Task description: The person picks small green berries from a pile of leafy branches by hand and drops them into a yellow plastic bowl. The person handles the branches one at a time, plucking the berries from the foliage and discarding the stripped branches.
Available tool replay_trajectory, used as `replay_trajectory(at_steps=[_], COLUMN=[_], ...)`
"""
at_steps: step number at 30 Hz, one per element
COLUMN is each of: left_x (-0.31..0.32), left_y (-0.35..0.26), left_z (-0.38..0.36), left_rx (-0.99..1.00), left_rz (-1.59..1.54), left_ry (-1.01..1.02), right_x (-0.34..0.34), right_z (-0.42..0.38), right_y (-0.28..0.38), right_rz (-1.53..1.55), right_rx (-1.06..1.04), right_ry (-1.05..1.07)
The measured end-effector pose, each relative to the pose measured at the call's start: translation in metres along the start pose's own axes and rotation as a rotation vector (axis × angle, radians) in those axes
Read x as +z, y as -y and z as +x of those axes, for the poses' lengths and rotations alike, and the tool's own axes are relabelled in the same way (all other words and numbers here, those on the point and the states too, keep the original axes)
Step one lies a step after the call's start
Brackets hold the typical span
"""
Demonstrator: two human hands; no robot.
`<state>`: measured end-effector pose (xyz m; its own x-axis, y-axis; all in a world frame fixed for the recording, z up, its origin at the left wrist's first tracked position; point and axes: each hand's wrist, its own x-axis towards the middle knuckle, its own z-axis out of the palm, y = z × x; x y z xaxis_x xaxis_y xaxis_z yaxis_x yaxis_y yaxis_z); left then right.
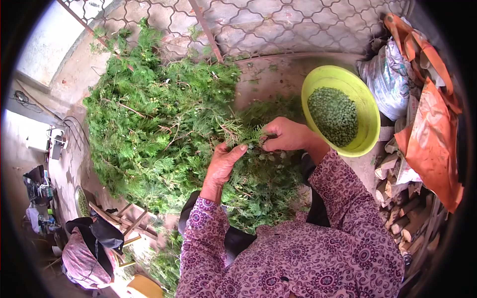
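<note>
My left hand (223, 164) is closed round the stem of a green conifer sprig (248, 133), its thumb pointing toward my right hand. At the sprig's right end, the thumb and fingers of my right hand (290, 135) are pinched together; whatever lies between those fingertips is hidden. Both hands are above a large heap of cut conifer branches (144, 114) with feathery green leaves. Beside my right hand stands a yellow-green basin (368, 116), partly filled with small round green cones or berries (333, 116).
A wavy wire mesh (288, 30) lines the far side. At right are a white woven sack (385, 74), an orange sheet (430, 144) and stacked firewood (407, 218). At lower left are a wooden frame (131, 221), a yellow container (144, 287) and patterned cloth (84, 253).
</note>
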<state>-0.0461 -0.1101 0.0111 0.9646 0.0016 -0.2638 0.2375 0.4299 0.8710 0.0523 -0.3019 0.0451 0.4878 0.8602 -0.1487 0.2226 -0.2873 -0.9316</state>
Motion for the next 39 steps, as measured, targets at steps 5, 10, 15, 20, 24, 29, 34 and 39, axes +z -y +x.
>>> replay_trajectory(at_steps=[5,10,15,20,24,29,34,39], left_x=[0.004,0.001,-0.003,-0.002,-0.006,0.000,0.001,-0.004], left_y=[-0.003,0.002,0.005,0.007,0.014,0.008,0.012,0.018], left_z=[-0.001,0.006,0.008,0.007,0.009,0.002,0.002,0.003], left_rx=[-0.026,-0.069,-0.025,-0.001,0.014,0.041,0.049,0.063], left_rz=[-0.018,-0.029,0.189,0.182,0.141,0.101,0.097,0.370], left_ry=[-0.096,-0.108,-0.219,-0.165,-0.131,-0.085,-0.094,0.012], right_x=[0.005,0.012,0.019,0.037,0.039,0.045,0.052,0.037], right_z=[0.003,0.009,0.007,0.016,0.019,0.020,0.024,0.020], right_y=[0.001,-0.006,0.010,-0.003,-0.006,-0.005,-0.008,-0.010], right_rz=[-0.098,-0.046,0.045,-0.396,-0.410,-0.413,-0.439,-0.470], right_rx=[0.056,-0.040,-0.235,-0.335,-0.338,-0.301,-0.345,-0.285], right_ry=[-0.043,-0.356,-0.653,-0.532,-0.466,-0.417,-0.439,-0.261])
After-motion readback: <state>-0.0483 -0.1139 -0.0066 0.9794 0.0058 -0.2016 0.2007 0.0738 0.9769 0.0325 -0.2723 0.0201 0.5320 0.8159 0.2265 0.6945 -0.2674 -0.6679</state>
